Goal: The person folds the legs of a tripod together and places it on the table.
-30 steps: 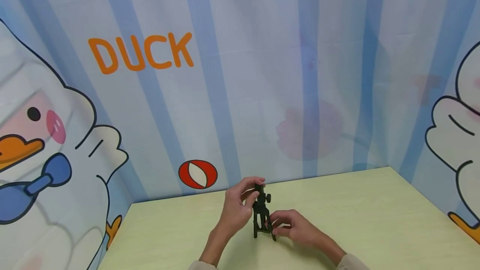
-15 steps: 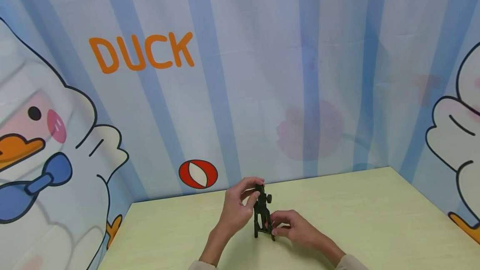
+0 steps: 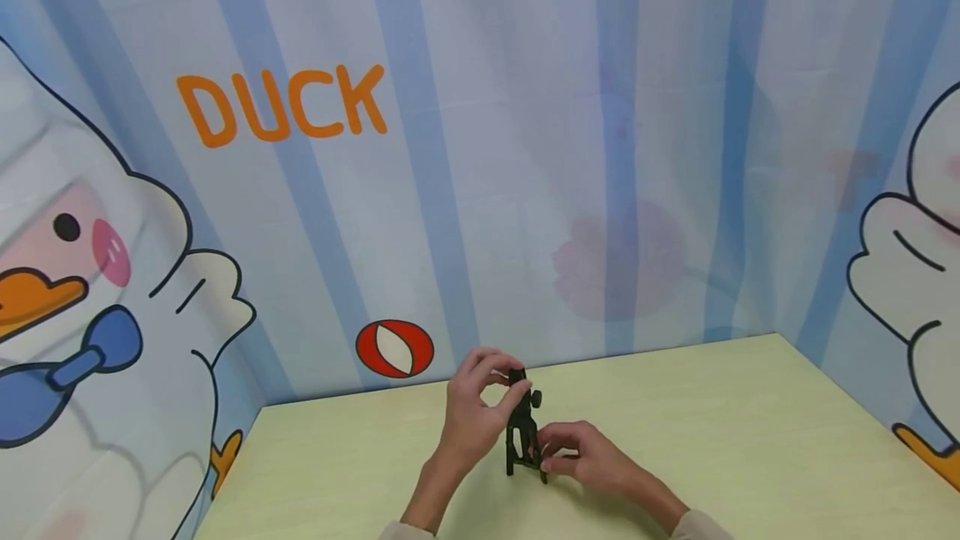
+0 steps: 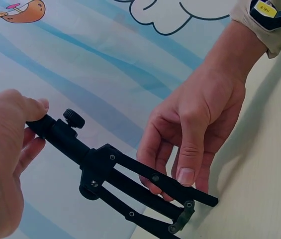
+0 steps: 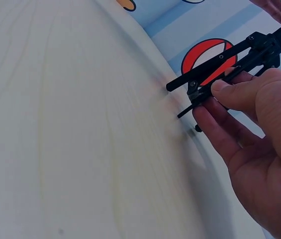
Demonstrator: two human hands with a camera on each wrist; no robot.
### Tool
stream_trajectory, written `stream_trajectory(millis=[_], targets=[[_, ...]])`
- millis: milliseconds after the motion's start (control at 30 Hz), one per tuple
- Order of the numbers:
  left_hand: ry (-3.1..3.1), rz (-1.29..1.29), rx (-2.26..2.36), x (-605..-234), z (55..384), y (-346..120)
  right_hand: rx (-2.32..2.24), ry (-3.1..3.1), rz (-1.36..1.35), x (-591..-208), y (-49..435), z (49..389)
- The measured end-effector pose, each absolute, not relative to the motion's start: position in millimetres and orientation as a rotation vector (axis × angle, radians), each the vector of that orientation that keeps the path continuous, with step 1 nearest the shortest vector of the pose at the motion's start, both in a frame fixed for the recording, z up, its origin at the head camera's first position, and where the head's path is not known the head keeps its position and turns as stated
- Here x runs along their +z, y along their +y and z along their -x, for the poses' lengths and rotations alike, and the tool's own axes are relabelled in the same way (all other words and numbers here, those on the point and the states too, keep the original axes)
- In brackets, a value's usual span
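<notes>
A small black tripod (image 3: 522, 419) stands upright on the table, its legs partly spread and joined by braces. My left hand (image 3: 474, 415) holds its top, thumb on the near side and fingertips over the upper end. In the left wrist view a ridged knob (image 4: 74, 118) sticks out from the column below those fingers. Low on the right side, my right hand (image 3: 588, 452) pinches one leg (image 4: 172, 185) between thumb and fingers. From the right wrist camera, the right thumb (image 5: 222, 87) presses near the brace, with the fingers partly hidden behind the leg.
The pale yellow table (image 3: 712, 423) extends to both sides of the hands. Behind it hangs a blue striped curtain (image 3: 517, 148) with printed ducks and a red and white ball (image 3: 395, 348), close to the table's back edge.
My left fingers have shifted at the tripod's top, the index arching higher and the thumb sliding right across it. The right hand keeps its leg, which has moved slightly inward.
</notes>
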State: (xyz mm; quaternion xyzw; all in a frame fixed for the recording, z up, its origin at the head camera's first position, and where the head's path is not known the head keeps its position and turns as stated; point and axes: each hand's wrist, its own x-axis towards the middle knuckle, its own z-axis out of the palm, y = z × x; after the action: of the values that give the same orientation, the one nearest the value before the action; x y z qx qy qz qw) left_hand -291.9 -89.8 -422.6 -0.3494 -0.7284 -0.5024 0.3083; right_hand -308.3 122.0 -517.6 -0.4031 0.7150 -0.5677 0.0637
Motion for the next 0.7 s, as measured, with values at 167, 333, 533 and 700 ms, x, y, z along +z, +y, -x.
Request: stream_trajectory(millis=[167,333,533,700], targets=[[-1.918,0.935,-1.327,-422.6,291.7,-90.0,-1.704,2.152,1.170,-518.6,122.2,308.5],[-1.908,0.955,-1.327,-421.6,291.5,-90.3,-1.698,2.153,1.178,-517.7,123.6,308.6],[-1.892,0.977,-1.367,-421.6,290.6,-90.2,-1.731,2.258,1.104,-515.5,125.8,308.3],[-1.900,0.963,-1.429,-419.4,286.8,-89.7,-1.847,2.354,0.952,-513.9,126.8,308.9]])
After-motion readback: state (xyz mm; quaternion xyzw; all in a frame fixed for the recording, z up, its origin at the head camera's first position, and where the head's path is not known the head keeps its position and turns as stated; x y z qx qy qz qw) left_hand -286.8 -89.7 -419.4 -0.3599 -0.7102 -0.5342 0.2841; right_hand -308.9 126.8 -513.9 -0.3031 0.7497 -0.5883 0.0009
